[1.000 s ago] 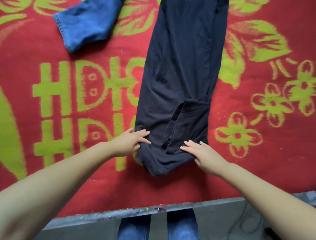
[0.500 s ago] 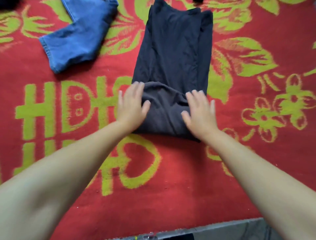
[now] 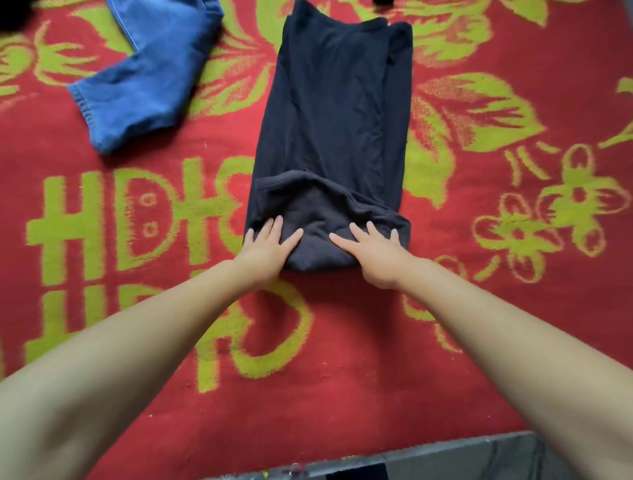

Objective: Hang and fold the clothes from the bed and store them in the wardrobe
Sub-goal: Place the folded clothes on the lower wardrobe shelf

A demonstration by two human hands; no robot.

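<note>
A dark navy garment (image 3: 334,113) lies lengthwise on the bed, folded into a long strip, with its near end turned over on top of itself. My left hand (image 3: 269,248) presses flat on the left side of that folded end, fingers spread. My right hand (image 3: 371,250) presses flat on its right side, fingers straight. Blue jeans (image 3: 150,73) lie crumpled at the upper left, apart from both hands.
The bed is covered by a red blanket (image 3: 359,325) with yellow-green flowers and characters. A grey bed edge (image 3: 428,459) runs along the bottom of the view. A small dark item (image 3: 383,2) peeks in at the top edge.
The near end of the dark garment was lifted from the bed edge and folded away from me over the strip. Both hands have since slid back toward me and press on the fold.
</note>
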